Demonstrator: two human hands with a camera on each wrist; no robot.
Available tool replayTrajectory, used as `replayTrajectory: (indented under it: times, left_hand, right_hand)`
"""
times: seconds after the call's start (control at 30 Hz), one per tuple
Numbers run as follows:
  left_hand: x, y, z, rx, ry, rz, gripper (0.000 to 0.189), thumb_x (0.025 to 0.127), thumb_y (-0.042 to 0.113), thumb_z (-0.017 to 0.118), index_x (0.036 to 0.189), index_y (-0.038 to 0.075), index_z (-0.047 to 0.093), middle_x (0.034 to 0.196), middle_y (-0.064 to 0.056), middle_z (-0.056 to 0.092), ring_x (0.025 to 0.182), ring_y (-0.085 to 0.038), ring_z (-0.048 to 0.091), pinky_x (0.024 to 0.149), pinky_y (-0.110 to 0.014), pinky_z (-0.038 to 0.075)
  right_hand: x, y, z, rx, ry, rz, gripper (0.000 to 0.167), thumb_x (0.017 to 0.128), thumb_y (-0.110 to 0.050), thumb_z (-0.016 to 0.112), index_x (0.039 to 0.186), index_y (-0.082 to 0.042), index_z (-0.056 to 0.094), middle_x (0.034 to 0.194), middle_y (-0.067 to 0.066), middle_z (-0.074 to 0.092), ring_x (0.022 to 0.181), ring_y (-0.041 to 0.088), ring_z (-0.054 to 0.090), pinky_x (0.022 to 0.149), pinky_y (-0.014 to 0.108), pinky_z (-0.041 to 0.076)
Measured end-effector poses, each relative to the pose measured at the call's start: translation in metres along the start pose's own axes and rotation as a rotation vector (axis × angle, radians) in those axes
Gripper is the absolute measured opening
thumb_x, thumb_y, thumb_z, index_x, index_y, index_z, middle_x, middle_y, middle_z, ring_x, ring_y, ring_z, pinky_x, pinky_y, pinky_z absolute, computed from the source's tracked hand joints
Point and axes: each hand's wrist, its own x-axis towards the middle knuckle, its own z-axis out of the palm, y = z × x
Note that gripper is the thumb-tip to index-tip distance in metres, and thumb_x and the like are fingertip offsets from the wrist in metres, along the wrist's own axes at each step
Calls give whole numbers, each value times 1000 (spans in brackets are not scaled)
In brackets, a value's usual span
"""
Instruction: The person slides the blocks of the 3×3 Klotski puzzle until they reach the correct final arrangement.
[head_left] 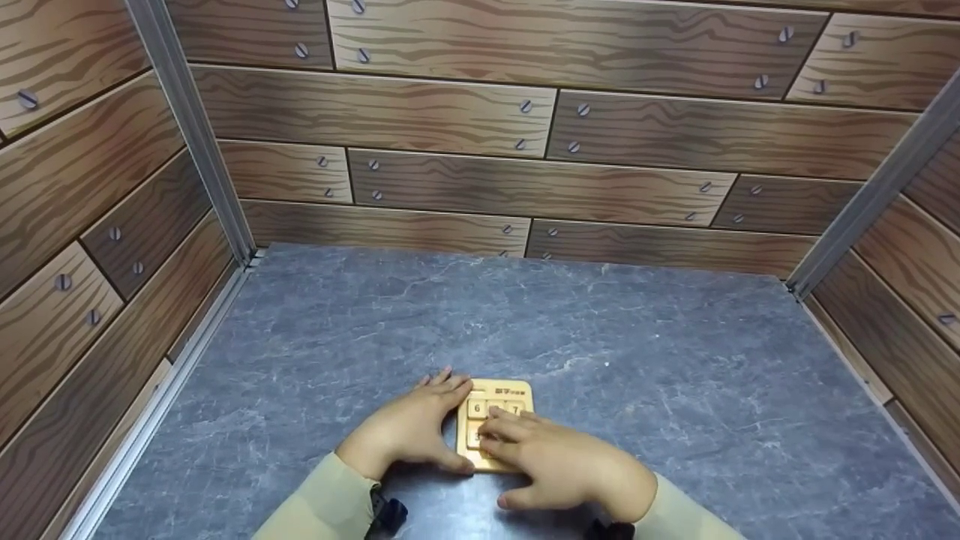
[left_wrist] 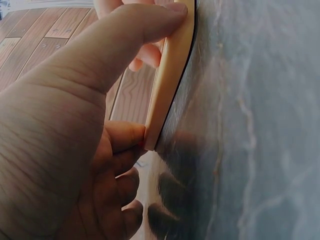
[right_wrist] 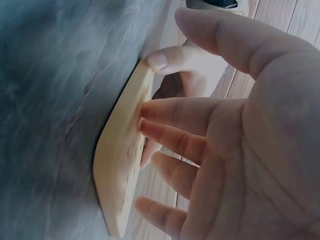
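Note:
A yellow number sliding puzzle (head_left: 484,388) lies flat on the table, its square tiles marked with digits such as 6 and 7. My left hand (head_left: 411,426) holds it at the left side, thumb on the near edge and a finger at the far corner. In the left wrist view, that thumb (left_wrist: 167,17) sits against the puzzle's side (left_wrist: 172,70). Over the tiles lies my right hand (head_left: 559,459), which hides several of them. The right wrist view shows two extended fingers (right_wrist: 180,114) touching the puzzle's face (right_wrist: 117,155), with the thumb held away.
The dark blue marbled tabletop (head_left: 450,315) stretches beyond the hands. Wood-patterned panels (head_left: 450,120) stand at the back, left and right, with metal corner posts (head_left: 196,127) between them.

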Motion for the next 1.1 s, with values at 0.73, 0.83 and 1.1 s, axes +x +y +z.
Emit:
replayTrajectory:
  times: [0.73, 0.83, 1.1]
  left_hand:
    - [1, 1, 1, -15, -3, -12, 135, 69, 63, 101, 177, 11, 38, 187, -5, 33, 179, -34, 19, 146, -59, 18]
    - [0, 0, 1, -13, -1, -13, 134, 70, 63, 101, 177, 11, 38, 187, -5, 34, 179, -34, 19, 146, -59, 18]
    - [0, -1, 1, -5, 6, -11, 134, 70, 64, 100, 177, 11, 39, 187, -5, 34, 178, -35, 20, 146, -61, 19]
  right_hand:
    - [-24, 19, 2, 9, 69, -71, 69, 104, -58, 73, 161, -19, 66, 172, 2, 56, 160, 32, 55, 136, 56, 45]
    - [-28, 17, 5, -13, 70, -89, 66, 104, -59, 72, 156, -18, 70, 171, 3, 59, 161, 34, 54, 136, 57, 44]
    - [-25, 12, 8, 34, 64, -66, 72, 104, -62, 72, 160, -17, 66, 175, 2, 55, 169, 38, 43, 137, 64, 41]
